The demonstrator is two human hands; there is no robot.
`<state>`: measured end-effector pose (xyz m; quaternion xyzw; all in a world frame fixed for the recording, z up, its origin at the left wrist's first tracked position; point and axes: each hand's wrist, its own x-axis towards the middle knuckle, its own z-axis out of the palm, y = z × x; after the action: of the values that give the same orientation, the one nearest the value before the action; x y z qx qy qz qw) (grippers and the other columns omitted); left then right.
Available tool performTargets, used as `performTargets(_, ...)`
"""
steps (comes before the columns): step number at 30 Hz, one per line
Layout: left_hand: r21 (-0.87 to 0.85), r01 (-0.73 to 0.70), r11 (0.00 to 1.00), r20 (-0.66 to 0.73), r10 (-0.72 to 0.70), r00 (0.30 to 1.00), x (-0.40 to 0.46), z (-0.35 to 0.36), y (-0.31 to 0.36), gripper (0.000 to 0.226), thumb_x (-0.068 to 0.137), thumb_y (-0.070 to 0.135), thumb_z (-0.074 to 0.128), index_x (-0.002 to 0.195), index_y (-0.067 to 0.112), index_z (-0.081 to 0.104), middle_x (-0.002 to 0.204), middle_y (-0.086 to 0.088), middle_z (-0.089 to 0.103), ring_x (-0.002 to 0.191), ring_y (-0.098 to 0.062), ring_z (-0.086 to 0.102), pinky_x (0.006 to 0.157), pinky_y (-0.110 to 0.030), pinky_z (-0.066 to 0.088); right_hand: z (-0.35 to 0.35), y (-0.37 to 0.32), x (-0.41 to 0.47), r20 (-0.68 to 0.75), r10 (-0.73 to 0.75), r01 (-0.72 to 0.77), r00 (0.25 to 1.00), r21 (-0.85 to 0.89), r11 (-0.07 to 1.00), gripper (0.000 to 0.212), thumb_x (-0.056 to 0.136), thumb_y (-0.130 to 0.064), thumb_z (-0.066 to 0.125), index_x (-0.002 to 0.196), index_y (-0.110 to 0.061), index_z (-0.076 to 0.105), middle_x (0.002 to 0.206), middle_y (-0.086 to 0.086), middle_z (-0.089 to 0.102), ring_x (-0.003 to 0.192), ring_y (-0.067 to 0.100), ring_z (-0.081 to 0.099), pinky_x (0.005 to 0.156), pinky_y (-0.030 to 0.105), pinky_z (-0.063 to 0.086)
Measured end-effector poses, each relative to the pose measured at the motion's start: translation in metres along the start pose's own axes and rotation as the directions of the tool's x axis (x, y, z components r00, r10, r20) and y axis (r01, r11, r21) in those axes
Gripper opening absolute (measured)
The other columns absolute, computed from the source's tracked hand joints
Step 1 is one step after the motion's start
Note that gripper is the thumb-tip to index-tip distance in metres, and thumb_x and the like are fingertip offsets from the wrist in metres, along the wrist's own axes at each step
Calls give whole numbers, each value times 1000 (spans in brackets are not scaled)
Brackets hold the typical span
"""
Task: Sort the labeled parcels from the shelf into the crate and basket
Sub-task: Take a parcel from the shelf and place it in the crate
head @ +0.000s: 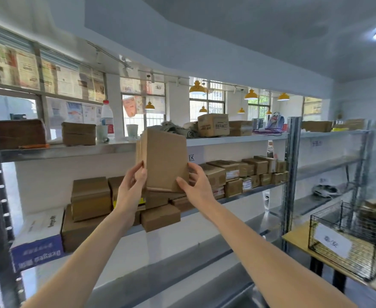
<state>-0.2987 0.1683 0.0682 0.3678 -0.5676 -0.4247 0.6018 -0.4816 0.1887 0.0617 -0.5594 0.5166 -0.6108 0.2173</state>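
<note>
Before shelf (238, 138), both hands hold parcel (164, 158) upright, seemingly tilted left.

Two bare forearms — no sleeves, watch or rings showing on either. The left hand (131, 183) and right hand (197, 185) are slim, long-fingered, ungloved — nails short and plain.

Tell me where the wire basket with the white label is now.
The wire basket sits at the lower right of the head view, on a wooden table to the right of the metal shelf.
</note>
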Motion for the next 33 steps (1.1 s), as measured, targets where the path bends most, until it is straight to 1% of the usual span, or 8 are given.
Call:
performTargets(3, 17, -8, 1000, 46, 7, 999, -2, 19, 2, 44, 90, 52, 66, 131, 52, 51, 137, -4, 57, 114, -19, 57, 89, -32, 51, -24, 1, 0, -18, -12, 12, 1000, 10, 1000, 64, 97, -21, 67, 150, -35, 34, 146, 2, 51, 130, 20, 53, 108, 51, 48)
performTargets(7, 46, 42, 998, 43, -44, 998, -5, 43, 3, 113, 61, 67, 77, 156, 35, 26, 140, -4, 54, 122, -25, 56, 109, -48, 44, -49, 5, 0, 12, -72, 72, 997, -60, 996, 58, 101, -21, 59, 148, -46, 37, 148, -3, 44, 135, 22, 46, 108, 53, 47)
performTargets(10, 89, 74, 993, 36, -77, 996, -5, 58, 1, 136, 42, 81, 82, 155, 23, 32, 142, -4, 49, 125, -27, 53, 110, -49, 44, -62, 4, -4, 90, -54, 66, 994, -128, 990, 62, 99, -41, 59, 154, -44, 31, 153, -2, 38, 136, 21, 43, 110, 51, 46)
performTargets(15, -3, 41, 999, 84, -40, 996, -18, 91, -5, 113, 60, 58, 84, 153, 21, 33, 144, -3, 42, 124, -23, 51, 98, -40, 50, -93, 1, -16, 179, 77, -88, 981, 52, 995, 116, 64, -87, 67, 159, -39, 22, 162, -7, 27, 142, 19, 39, 118, 49, 37)
performTargets(18, -62, 38, 997, 103, -31, 994, -22, 109, -12, 96, 64, 61, 80, 145, 29, 39, 145, -3, 43, 119, -24, 56, 83, -35, 56, -114, 2, -21, 181, 81, -84, 980, 8, 996, 125, 62, -85, 71, 161, -35, 15, 163, -10, 19, 144, 19, 36, 119, 48, 34)
performTargets(24, -249, 135, 959, 124, -107, 987, -33, 148, -16, 10, 95, 51, 60, 105, 53, 60, 145, -3, 44, 123, -30, 54, 101, -58, 50, -162, 8, -37, 158, 64, -63, 985, -14, 998, 98, 83, -60, 68, 161, -28, 17, 158, -7, 28, 131, 13, 43, 95, 19, 45)
performTargets(28, -290, 125, 949, 241, -54, 969, -46, 178, -14, 22, 104, 31, 53, 120, 46, 58, 127, -2, 57, 116, -31, 58, 96, -59, 53, -190, 12, -42, 101, 56, -55, 993, -20, 998, 88, 89, -55, 64, 160, -33, 18, 147, -5, 48, 118, 5, 55, 81, 13, 51)
performTargets(33, -259, 153, 954, 290, -75, 954, -38, 222, -24, 44, 100, 52, 53, 142, 41, 48, 137, 5, 58, 127, -22, 54, 114, -53, 39, -223, 20, -36, -54, 11, -14, 998, -46, 999, 73, 93, -48, 62, 156, -29, 31, 125, -16, 60, 117, 9, 61, 102, 37, 54)
